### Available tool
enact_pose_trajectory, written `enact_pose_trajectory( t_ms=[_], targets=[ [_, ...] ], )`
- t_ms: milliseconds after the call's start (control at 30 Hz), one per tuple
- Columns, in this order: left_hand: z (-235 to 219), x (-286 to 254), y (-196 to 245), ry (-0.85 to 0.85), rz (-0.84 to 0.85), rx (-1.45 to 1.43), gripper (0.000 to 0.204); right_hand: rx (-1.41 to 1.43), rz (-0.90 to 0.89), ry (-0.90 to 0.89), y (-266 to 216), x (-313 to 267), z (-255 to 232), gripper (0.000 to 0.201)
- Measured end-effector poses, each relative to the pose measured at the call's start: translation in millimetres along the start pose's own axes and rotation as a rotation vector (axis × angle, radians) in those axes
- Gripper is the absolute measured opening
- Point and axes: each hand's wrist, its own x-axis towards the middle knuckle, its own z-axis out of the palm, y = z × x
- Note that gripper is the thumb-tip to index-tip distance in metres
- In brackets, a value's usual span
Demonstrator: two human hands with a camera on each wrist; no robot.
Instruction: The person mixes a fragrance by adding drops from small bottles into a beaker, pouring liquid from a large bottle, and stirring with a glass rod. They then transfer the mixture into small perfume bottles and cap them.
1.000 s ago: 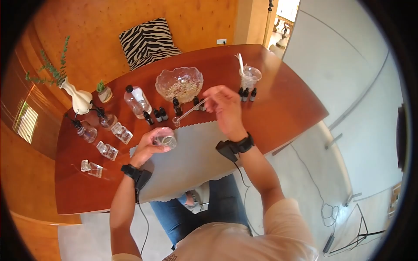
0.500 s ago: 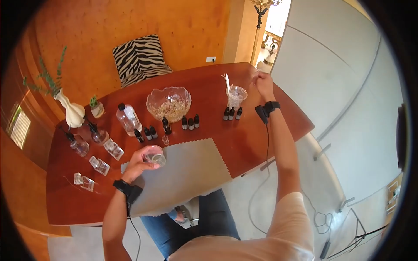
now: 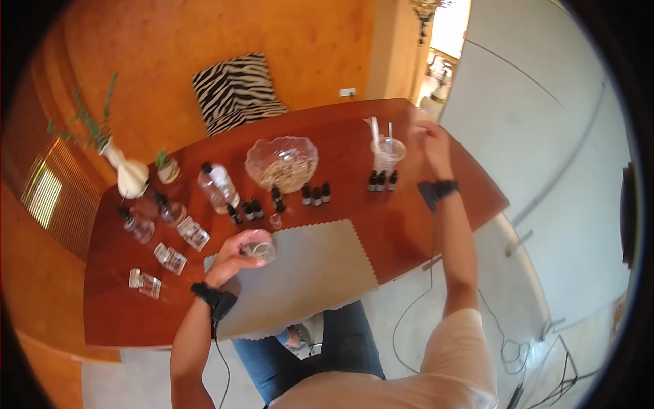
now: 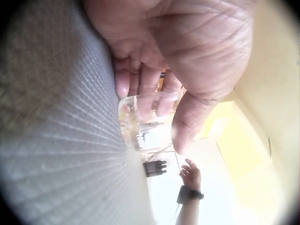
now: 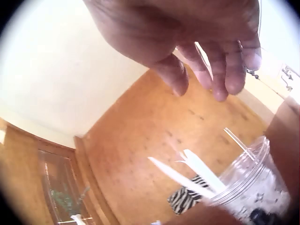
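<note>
My left hand [image 3: 230, 260] holds a small clear glass beaker [image 3: 264, 253] low over the grey cloth, thumb on one side and fingers around the other. In the left wrist view, a white 100 ml mark shows on the beaker [image 4: 133, 117]. At the back right, my right hand [image 3: 436, 148] is raised just right of a clear plastic cup [image 3: 387, 158], its fingers loosely bent with nothing between them. The right wrist view shows the cup [image 5: 262, 187] below the fingers, with a thin clear rod [image 5: 239, 143] and white strips [image 5: 180, 176] standing in it.
Black-capped dropper bottles [image 3: 317, 196] stand by a glass bowl [image 3: 276, 153] and before the cup. A large clear bottle [image 3: 219, 191], square glass bottles [image 3: 170, 259], pump bottles [image 3: 139, 227] and a white vase [image 3: 131, 177] fill the left. Grey cloth [image 3: 306, 279] covers the front.
My right hand has moved right and away from the beaker to the cup and let go of the clear rod, which now stands in the cup. My left hand keeps its hold.
</note>
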Motion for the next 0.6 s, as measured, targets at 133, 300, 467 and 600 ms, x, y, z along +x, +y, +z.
enact_pose_trajectory(
  t_ms=[133,300,467,600],
  targets=[
    [-0.9,1.2,-6.9,-0.024,0.012,-0.085,0.061,0.059,0.238,-0.190,-92.4,-101.2,27.0,0.022],
    [-2.6,-2.5,-3.9,-0.017,0.063,-0.015,0.066,0.101,0.538,-0.876,-123.7,-188.5,83.1,0.020],
    [-4.5,-4.2,-9.6,0.001,0.053,-0.020,0.067,0.102,0.427,-1.353,-114.9,-178.1,131.6,0.025],
    [-4.5,-2.1,-18.8,-0.017,0.052,-0.130,0.069,0.094,0.417,-1.399,-120.5,-147.6,176.8,0.026]
  ],
)
